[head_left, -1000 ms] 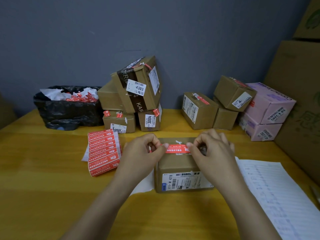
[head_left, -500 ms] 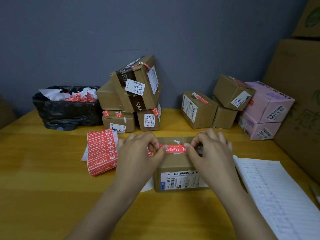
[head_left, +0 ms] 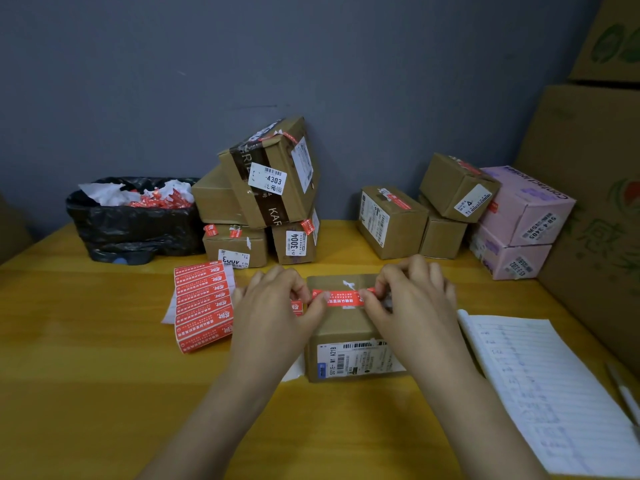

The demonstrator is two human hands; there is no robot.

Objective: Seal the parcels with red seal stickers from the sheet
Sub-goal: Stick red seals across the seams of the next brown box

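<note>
- Left grip (head_left: 273,306) and right grip (head_left: 412,299) are both grasping. Each pinches one end of a single red seal sticker (head_left: 341,297) between thumb and fingertips, and neither is released.
- You hold the sticker stretched over the top of the brown parcel (head_left: 343,327), which sits on the tabletop (head_left: 86,341) straight ahead of you. I cannot tell whether its middle touches the cardboard.
- Expect the sticker to be thin, limp and tacky, and likely to crease or fold onto itself. Hold only the very ends and keep it taut.
- The parcel looks stiff, small and probably light, so it may slide when you press down.
- The sticker sheet (head_left: 202,303) lies at the parcel's 9 o'clock, just beside your left wrist; mind you don't drag it.
- A lined notebook (head_left: 540,386) lies at 4 o'clock, with a pen (head_left: 627,396) beyond it.
- Stacked parcels (head_left: 270,188) stand at 11 o'clock, more boxes (head_left: 391,220) at 1 o'clock and a black bin bag (head_left: 138,226) at 10 o'clock. All are well apart from your work, and nothing blocks it.
</note>
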